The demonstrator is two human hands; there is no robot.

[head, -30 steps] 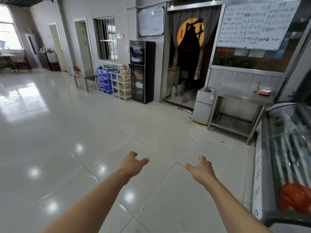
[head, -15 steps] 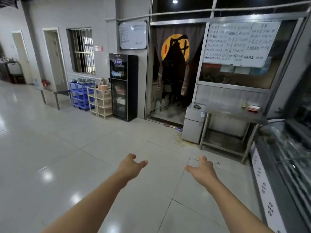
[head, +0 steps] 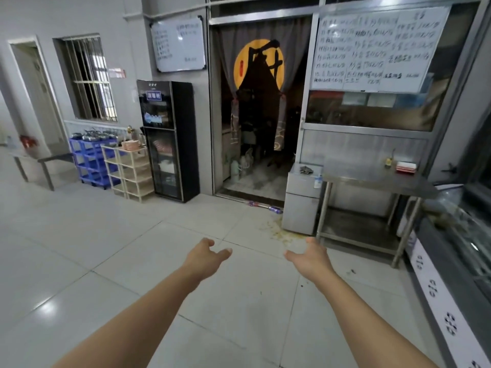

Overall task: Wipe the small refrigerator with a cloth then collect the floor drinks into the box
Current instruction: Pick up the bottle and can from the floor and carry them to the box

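Observation:
A small silver refrigerator (head: pixel 301 200) stands on the floor to the right of a curtained doorway, against a steel table. A dark crumpled cloth (head: pixel 307 170) lies on its top. Two drink bottles (head: pixel 263 206) lie on the floor at the door sill, left of the refrigerator's foot. My left hand (head: pixel 206 257) and my right hand (head: pixel 309 257) reach forward over the tiles with relaxed fingers, holding nothing, well short of the refrigerator. No box is in view.
A steel table (head: pixel 372 179) with a lower shelf adjoins the refrigerator. A glass display counter (head: pixel 457 251) runs along the right. A black cabinet (head: pixel 168 140), beige rack (head: pixel 130 172) and blue rack (head: pixel 90 162) line the left wall. A yellowish stain (head: pixel 281 232) marks the floor.
The view has turned right and moved closer to the doorway and refrigerator. Both hands stay stretched out in front, empty, in the same pose.

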